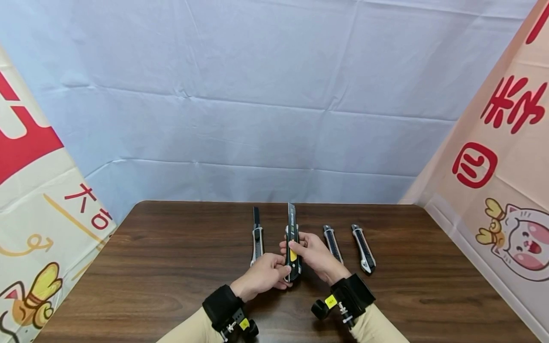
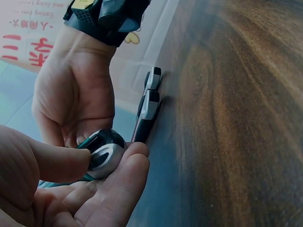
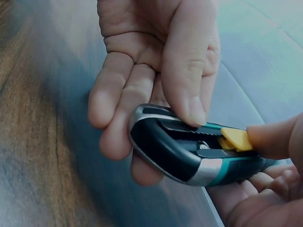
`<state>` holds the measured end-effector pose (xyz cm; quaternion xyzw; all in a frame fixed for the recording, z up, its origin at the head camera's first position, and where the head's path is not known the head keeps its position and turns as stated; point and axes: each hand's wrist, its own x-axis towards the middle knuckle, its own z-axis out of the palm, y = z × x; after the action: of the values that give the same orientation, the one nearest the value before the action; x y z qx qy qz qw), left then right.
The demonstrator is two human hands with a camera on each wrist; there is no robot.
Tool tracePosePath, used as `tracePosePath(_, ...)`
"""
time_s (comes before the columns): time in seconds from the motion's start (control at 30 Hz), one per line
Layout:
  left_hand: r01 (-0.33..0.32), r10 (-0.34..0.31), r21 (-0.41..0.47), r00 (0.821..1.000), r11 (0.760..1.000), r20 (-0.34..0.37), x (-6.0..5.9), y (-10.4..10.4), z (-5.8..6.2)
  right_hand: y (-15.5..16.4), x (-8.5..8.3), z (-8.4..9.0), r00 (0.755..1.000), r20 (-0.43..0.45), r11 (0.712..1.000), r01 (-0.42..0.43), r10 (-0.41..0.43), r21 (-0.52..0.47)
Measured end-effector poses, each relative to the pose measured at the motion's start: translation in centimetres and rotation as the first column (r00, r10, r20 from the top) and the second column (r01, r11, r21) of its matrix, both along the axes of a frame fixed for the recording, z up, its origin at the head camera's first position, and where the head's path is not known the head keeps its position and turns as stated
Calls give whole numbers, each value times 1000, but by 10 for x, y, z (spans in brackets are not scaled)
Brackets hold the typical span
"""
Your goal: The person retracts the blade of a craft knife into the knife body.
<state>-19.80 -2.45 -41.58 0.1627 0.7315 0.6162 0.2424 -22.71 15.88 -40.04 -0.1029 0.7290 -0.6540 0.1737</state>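
Black-and-teal utility knife [image 1: 292,247]: your left hand [image 1: 261,276] pinches its butt, your right hand [image 1: 315,255] thumbs its yellow slider [image 3: 235,138].

Dark wood-grain surface [image 1: 171,267]; creased pale blue cloth backdrop [image 1: 257,105] behind it; printed banners with red characters and cartoon figures at left [image 1: 30,200] and right [image 1: 502,157].

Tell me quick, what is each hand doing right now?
Left hand: pinches the rear end of the utility knife.
Right hand: grips that knife, thumb on its yellow slider.
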Motion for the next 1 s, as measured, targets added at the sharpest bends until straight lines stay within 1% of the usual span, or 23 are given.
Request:
tracePosePath(0.17,0,-1,30,999,1000,42,2,0,1,3,-1,4,1000,-24,1000,-3,3,7)
tracePosePath(0.3,6,-10,69,998,998,58,2,0,2,2,-2,5,999,-18,999,36,-36,-23)
tracePosePath(0.47,-2,-1,84,999,996,35,2,0,4,-2,0,4,995,44,993,97,-94,-67)
tracePosePath(0.67,-13,11,75,999,997,31,2,2,3,-5,4,2,989,68,990,136,-133,-47)
tracePosePath(0.83,-15,12,57,999,998,44,2,3,1,-5,5,-1,992,42,992,122,-121,-25)
tracePosePath(1.0,5,-6,28,999,1000,49,3,1,1,-5,6,-2,996,23,996,88,-87,-23)
